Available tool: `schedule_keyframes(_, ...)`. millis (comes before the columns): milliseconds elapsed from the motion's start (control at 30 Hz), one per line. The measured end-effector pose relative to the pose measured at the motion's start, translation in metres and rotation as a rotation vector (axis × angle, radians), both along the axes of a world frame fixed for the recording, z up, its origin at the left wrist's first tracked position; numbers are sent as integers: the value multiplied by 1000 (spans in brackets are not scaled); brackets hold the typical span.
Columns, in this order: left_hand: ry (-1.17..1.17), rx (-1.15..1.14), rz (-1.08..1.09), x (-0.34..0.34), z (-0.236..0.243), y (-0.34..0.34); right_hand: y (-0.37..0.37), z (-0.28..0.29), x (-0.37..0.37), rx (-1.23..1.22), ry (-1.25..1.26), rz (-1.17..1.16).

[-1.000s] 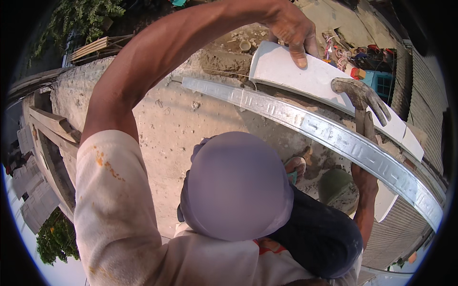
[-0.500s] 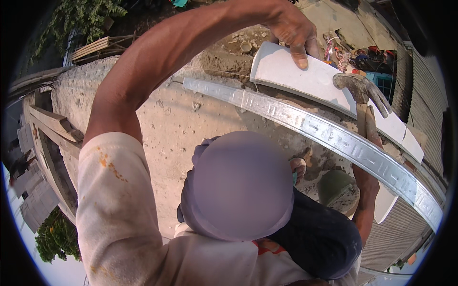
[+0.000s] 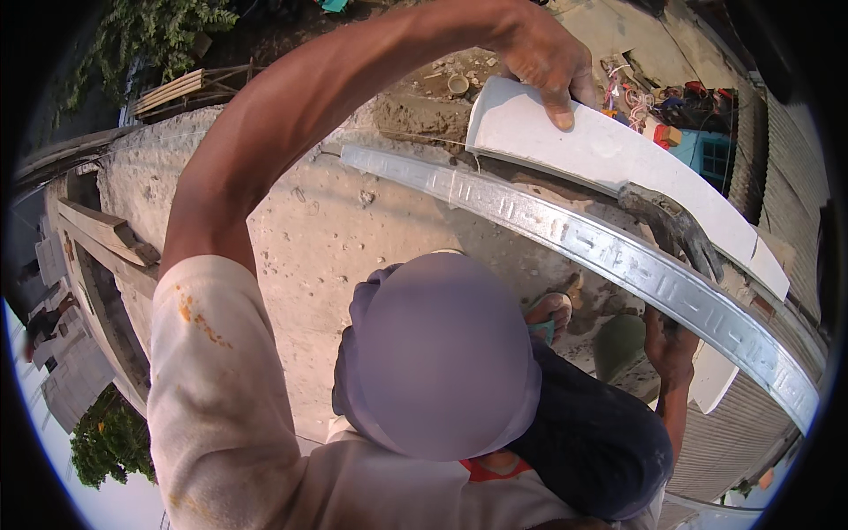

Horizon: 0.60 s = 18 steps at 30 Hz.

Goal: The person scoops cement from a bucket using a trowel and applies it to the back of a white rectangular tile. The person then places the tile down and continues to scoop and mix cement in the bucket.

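My left hand (image 3: 549, 75) grips the upper edge of a long white block (image 3: 601, 146), the thumb pressed on its face and the other fingers partly hidden behind. A claw hammer (image 3: 676, 225) with a worn dark head is low against the block's lower edge. Its handle runs down behind a shiny galvanized metal channel (image 3: 574, 225), which crosses in front. Below that channel, my right hand (image 3: 669, 343) is closed round the handle, partly covered by the metal. A thin string stretches to the block's left end.
A rough concrete surface (image 3: 327, 230) spreads below, with a sandalled foot (image 3: 552, 318) on it. Another white piece (image 3: 714, 375) and corrugated sheeting (image 3: 733, 433) lie at right. Wooden planks (image 3: 106, 230) are at left. Tangled cords (image 3: 632, 93) and a small bowl (image 3: 458, 85) are farther off.
The hammer has dropped from in front of the white block to its lower edge, and my right hand has moved down with it. My left hand keeps its hold in nearly the same place.
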<state>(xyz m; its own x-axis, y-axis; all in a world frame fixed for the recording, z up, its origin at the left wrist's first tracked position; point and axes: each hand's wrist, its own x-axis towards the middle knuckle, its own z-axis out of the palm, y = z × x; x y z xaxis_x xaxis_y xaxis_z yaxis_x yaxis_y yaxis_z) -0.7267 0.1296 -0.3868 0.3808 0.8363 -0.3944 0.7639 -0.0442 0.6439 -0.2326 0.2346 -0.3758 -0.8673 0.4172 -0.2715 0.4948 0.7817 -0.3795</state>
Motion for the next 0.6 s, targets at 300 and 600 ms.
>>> schedule_keyframes(300,-201,215,83,19,46,-43,-42,-25,-29,-186,-110,260)
schedule_keyframes(600,28,89,247,23,4,-52,-110,-106,34,-401,-126,-136)
